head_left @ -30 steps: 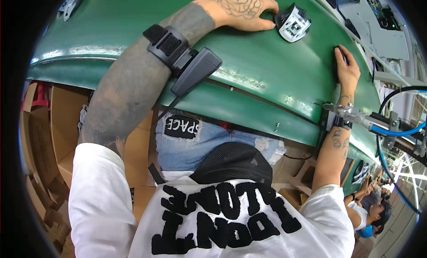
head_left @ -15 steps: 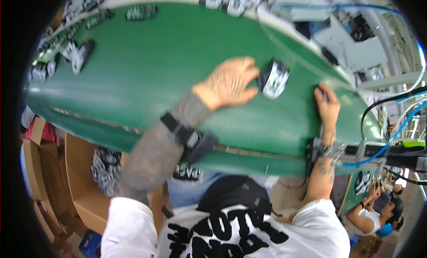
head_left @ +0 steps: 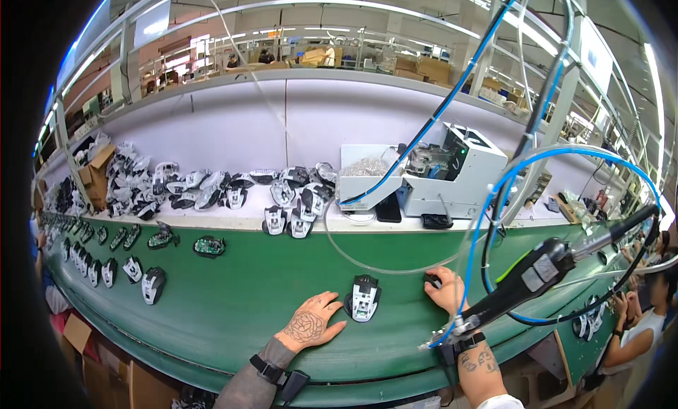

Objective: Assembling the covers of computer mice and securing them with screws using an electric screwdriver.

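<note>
My left hand [head_left: 312,323] lies flat on the green conveyor belt [head_left: 247,289], fingers spread, its fingertips touching the left side of an open black-and-white computer mouse shell [head_left: 364,298]. My right hand [head_left: 447,289] rests on the belt just right of that shell, its fingers over a small dark part [head_left: 431,278]. Whether the right hand grips that part I cannot tell. A hanging powered screwdriver [head_left: 526,278] on blue hoses crosses in front of my right wrist.
Several mouse shells [head_left: 152,284] ride the belt at the left. A heap of shells [head_left: 212,183] lies on the white shelf behind. A white screw-feeder machine [head_left: 452,172] stands at the shelf's middle. Another person [head_left: 646,317] works at the right edge.
The view has swung up from my chest to the whole line. My hands kept their places beside the mouse shell on the belt.
</note>
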Demonstrator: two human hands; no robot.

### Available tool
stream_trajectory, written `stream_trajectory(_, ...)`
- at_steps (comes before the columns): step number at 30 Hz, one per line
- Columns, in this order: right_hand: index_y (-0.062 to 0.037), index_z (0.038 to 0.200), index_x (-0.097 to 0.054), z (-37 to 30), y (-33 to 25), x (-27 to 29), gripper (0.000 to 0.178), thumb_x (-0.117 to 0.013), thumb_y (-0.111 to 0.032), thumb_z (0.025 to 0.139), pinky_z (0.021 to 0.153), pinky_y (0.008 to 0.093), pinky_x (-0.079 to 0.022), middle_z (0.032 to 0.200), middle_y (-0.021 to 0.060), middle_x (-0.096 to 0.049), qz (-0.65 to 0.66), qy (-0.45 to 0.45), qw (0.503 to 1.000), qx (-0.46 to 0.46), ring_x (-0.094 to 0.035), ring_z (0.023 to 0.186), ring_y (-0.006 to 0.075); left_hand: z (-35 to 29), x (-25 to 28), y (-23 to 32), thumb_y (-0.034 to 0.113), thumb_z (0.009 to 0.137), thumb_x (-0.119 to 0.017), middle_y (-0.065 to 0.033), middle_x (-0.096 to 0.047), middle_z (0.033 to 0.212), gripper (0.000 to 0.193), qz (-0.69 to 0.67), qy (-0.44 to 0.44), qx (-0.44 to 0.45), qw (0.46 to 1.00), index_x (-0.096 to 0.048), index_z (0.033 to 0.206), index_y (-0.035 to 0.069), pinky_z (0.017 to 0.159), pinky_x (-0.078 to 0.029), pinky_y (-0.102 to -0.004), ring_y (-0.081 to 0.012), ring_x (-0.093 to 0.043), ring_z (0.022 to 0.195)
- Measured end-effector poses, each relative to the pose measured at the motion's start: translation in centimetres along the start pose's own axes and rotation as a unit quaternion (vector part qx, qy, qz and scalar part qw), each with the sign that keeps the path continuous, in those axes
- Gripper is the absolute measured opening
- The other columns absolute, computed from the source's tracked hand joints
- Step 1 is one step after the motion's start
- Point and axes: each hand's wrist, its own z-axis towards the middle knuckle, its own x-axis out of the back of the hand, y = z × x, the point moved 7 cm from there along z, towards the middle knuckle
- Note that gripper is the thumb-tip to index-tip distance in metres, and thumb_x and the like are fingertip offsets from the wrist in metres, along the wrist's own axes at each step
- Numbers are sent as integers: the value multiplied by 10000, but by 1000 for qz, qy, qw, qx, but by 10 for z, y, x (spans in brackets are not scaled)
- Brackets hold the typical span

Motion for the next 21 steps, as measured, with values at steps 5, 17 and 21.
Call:
stream_trajectory(5,-67,942,-647,3,-15,-1,299,-715,-148,663,758,382,-504,923,112,-642,23,8,1000,17,-619,850,310,3,-1,-2,354,838,-611,-166,-492,1278,434,-15,-14,5,1000,-568,1157,63,1012,-375,-412,-328,-452,1210)
stream_trajectory(17,-80,965,-644,5,7,-37,309,-656,-208,684,806,410,-463,937,139,-616,-34,-134,990,32,-568,898,322,1,-1,7,262,810,-641,-211,-502,1236,431,-8,42,-81,996,-548,1133,-6,968,-414,-417,-370,-493,1143)
stream_trajectory(21,-48,959,-648,9,-21,1,297,-692,-83,667,822,378,-496,978,155,-646,10,-50,999,18,-625,929,304,11,7,0,285,819,-628,-174,-505,1237,396,-27,29,-54,998,-555,1121,40,936,-431,-405,-336,-508,1121)
